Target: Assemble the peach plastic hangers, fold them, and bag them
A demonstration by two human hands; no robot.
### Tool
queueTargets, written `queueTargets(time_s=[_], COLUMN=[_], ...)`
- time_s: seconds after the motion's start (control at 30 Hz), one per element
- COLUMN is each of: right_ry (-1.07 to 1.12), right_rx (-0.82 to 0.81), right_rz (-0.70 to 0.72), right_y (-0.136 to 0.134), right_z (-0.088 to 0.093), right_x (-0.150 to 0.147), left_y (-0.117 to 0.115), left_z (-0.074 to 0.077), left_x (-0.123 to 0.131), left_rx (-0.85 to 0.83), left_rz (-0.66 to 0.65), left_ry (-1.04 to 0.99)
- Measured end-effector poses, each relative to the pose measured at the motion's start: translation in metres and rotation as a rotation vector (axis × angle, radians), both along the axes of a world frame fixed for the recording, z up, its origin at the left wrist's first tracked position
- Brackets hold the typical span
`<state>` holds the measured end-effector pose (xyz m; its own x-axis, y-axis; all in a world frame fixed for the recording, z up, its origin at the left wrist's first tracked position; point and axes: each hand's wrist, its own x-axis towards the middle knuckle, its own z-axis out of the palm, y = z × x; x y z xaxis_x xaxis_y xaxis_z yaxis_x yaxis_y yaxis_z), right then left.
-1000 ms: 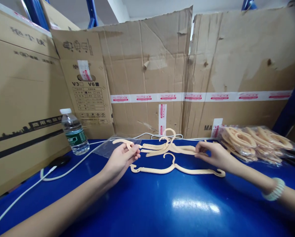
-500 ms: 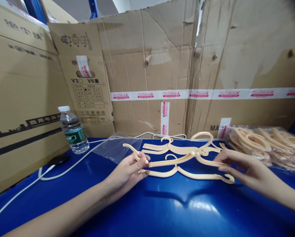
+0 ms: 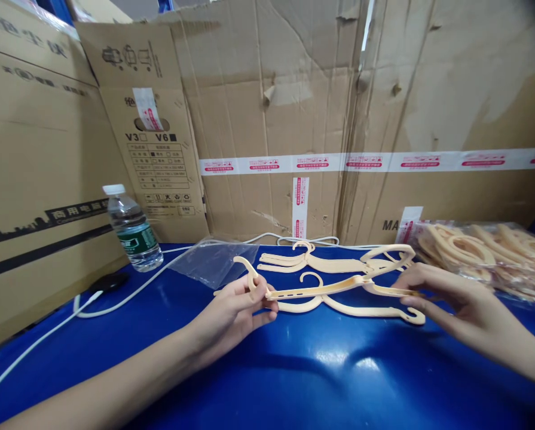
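Observation:
Between my two hands a cream plastic folding hanger [image 3: 321, 291] is held above the table, its large hook tilted to the right. My left hand [image 3: 238, 304] pinches the left arm near its upturned end. My right hand [image 3: 451, 292] has thumb and fingers closed on the right arm. Behind and below it, a second cream hanger [image 3: 361, 311] lies spread on the blue table [image 3: 267, 388], hook toward the back. Farther back lie more hangers [image 3: 334, 264], close together and partly hidden by the held one.
Bagged hangers [image 3: 486, 257] are piled at the right. A clear plastic bag [image 3: 213, 263], a water bottle [image 3: 133, 230], a black object [image 3: 108, 282] and a white cable [image 3: 115, 312] are at the left. Cardboard panels [image 3: 267, 119] wall the back and left side.
The held hanger has turned, its hook swinging to the right and tipping lower. My left hand has shifted slightly right, and the view has tilted a little downward.

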<state>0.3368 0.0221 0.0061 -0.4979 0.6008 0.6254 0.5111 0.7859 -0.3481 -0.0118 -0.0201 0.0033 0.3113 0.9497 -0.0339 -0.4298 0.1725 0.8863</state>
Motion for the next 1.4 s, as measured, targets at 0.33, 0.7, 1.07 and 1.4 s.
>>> queueTargets(time_s=[0.33,0.7,1.07,1.4], right_ry=[0.011,0.072,0.228,0.173], right_rx=[0.019,-0.045,-0.164,-0.512], right_rz=[0.019,-0.032,-0.145,-0.032], right_y=[-0.008,-0.019,-0.026,-0.007], right_z=[-0.003,0.003,0.005,-0.004], right_x=[-0.013,-0.024,-0.03,-0.014], left_y=[-0.003,-0.007,-0.007,-0.039], left_z=[-0.006,-0.005,0.0,-0.014], left_x=[0.002,0.008,0.009,0.021], left_rx=[0.032,0.162,0.079,0.985], left_rz=[0.214,0.408,0.534,0.054], left_ry=[0.117,0.107,0.101,1.117])
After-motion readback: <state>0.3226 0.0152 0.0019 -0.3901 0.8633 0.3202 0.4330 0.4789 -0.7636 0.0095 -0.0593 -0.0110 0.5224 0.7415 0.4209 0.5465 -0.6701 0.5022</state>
